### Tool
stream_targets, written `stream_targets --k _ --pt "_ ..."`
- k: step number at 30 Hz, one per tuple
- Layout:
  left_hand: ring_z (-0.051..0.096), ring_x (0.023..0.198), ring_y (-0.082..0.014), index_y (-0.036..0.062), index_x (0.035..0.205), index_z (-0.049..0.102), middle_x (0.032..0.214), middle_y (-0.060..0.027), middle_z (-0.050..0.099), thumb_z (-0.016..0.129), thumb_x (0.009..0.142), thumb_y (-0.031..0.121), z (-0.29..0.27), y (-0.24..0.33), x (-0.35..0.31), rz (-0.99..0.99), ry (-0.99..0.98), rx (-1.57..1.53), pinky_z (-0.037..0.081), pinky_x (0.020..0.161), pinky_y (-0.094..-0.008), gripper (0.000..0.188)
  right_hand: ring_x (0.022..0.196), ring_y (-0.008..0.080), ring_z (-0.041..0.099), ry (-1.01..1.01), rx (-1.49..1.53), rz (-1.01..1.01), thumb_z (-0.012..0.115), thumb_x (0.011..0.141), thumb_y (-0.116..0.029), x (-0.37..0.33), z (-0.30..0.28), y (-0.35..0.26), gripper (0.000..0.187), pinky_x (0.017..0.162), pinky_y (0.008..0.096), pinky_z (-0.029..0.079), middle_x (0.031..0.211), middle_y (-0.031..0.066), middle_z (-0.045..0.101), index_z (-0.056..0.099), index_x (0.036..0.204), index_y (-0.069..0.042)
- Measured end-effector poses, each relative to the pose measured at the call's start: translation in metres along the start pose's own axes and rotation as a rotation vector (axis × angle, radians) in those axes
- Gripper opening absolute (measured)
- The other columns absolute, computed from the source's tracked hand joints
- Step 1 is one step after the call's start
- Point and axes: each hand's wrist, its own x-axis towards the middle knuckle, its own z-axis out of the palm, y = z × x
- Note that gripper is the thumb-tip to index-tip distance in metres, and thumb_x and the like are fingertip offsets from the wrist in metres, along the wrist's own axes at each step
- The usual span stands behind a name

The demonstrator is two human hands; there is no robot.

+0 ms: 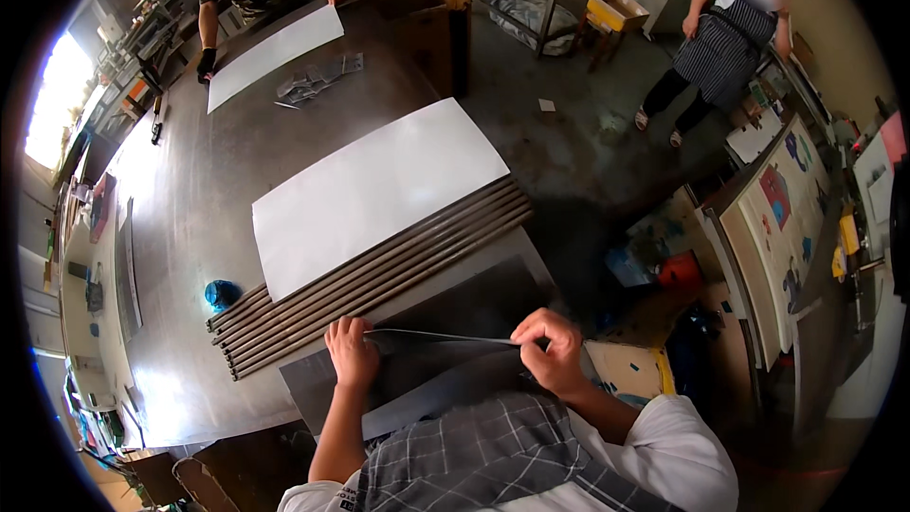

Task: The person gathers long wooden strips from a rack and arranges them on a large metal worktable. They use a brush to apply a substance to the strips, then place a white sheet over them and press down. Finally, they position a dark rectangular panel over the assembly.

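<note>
A thin pale strip (441, 334) stretches between my two hands, slightly bowed; it could be a sheet's edge seen end-on, I cannot tell. My left hand (353, 353) is closed on its left end, and my right hand (550, 351) pinches the other end between thumb and fingers. Below them lies a dark flat plate (474, 299) at the table's near edge. Just beyond it, several brown metal rods (379, 280) lie side by side. A large white sheet (379, 192) rests partly over the rods.
The wide metal table (194, 218) carries a blue round object (222, 295) and some small grey pieces (318, 82). Across it, a co-worker holds a white sheet (275, 55). A cardboard box (445, 33) stands at its far corner. Another person stands at the far right, near leaning panels (777, 218).
</note>
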Motion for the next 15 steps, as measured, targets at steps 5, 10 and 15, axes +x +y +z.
stream_targets --k 5,10,15 --pt "0.059 0.083 -0.0321 0.0098 0.078 0.054 0.077 -0.0105 0.061 0.057 0.067 0.003 0.001 -0.007 0.003 0.048 -0.173 0.123 0.043 0.075 -0.0436 0.013 0.057 0.0008 0.040 0.125 0.019 0.360 0.052 0.080 0.000 0.028 -0.008 0.063 0.010 0.051 0.0190 0.030 0.067 -0.0035 0.054 0.061 0.078 -0.002" --pt "0.062 0.072 -0.0381 0.0086 0.079 0.055 0.072 -0.0161 0.063 0.056 0.069 0.004 -0.012 0.010 -0.005 -0.084 -0.262 0.170 0.047 0.064 -0.0496 0.011 0.073 0.0078 0.052 -0.061 0.090 0.612 0.056 0.080 -0.008 0.062 -0.014 0.151 0.008 0.069 0.0246 0.042 0.075 -0.0015 0.056 0.061 0.084 -0.004" --pt "0.062 0.069 -0.0378 0.0081 0.079 0.051 0.071 -0.0154 0.063 0.054 0.072 0.004 -0.023 0.023 -0.023 -0.066 -0.335 0.112 0.048 0.062 -0.0493 0.009 0.064 0.0057 0.049 -0.124 0.021 0.670 0.056 0.081 -0.007 0.066 -0.008 0.161 0.011 0.058 0.0230 0.040 0.073 -0.0015 0.056 0.061 0.089 -0.001"
